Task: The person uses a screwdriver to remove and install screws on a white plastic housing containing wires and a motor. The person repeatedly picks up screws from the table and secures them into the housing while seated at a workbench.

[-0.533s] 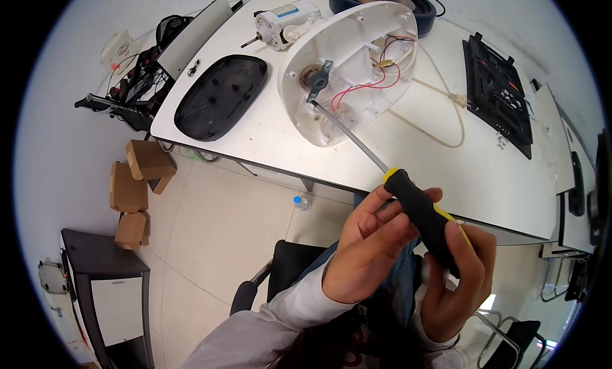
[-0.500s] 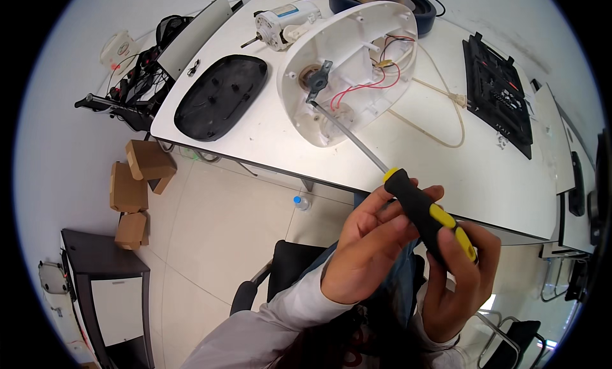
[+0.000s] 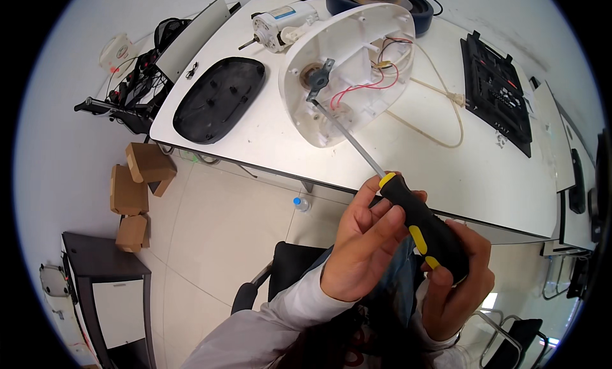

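Both hands are on a long screwdriver (image 3: 417,216) with a black and yellow handle. My left hand (image 3: 363,248) is closed around the front of the handle, near the shaft. Farther back, my right hand (image 3: 460,296) grips the rear end between thumb and fingers. The shaft runs up and left to a dark metal bracket (image 3: 318,82) inside a white plastic housing (image 3: 366,34); its tip appears to meet the bracket's lower end. Red wires (image 3: 357,86) loop through the housing beside it.
Left of the housing lies a black oval cover (image 3: 220,101), with a motor (image 3: 284,23) behind it. A dark blue round part (image 3: 424,11) stands at the back. At right are an opened tool case (image 3: 500,92) and a beige cable (image 3: 440,144). A bottle (image 3: 301,204) stands on the floor.
The screwdriver handle has rolled about its length, so its yellow patches now face lower left. My right fingers have shifted around the rear end; the tip stays at the bracket.
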Demonstrator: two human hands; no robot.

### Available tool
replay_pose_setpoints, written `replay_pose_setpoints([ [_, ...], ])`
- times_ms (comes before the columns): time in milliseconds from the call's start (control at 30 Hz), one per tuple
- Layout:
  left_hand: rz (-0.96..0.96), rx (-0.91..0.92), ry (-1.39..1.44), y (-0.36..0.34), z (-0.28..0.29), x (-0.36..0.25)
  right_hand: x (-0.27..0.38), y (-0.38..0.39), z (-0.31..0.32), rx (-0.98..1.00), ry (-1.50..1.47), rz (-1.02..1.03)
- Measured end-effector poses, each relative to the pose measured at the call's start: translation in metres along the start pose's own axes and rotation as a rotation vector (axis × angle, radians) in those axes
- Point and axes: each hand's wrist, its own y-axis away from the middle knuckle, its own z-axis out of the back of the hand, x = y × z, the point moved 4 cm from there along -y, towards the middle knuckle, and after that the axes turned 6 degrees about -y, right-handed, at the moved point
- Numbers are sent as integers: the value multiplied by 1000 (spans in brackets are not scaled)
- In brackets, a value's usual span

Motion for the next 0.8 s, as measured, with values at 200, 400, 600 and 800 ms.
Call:
replay_pose_setpoints([
  [200, 1, 91, 84, -2, -16, -10, 18, -4, -1, -143, 271, 266],
  [400, -13, 138, 134, -12, 0, -3, 27, -2, -4, -83, 352, 345],
  [600, -55, 57, 68, -11, 2, -4, 12, -9, 1, -74, 25, 219],
  [800, -69, 56, 34, -8, -12, -17, 16, -5, -1, -117, 226, 328],
])
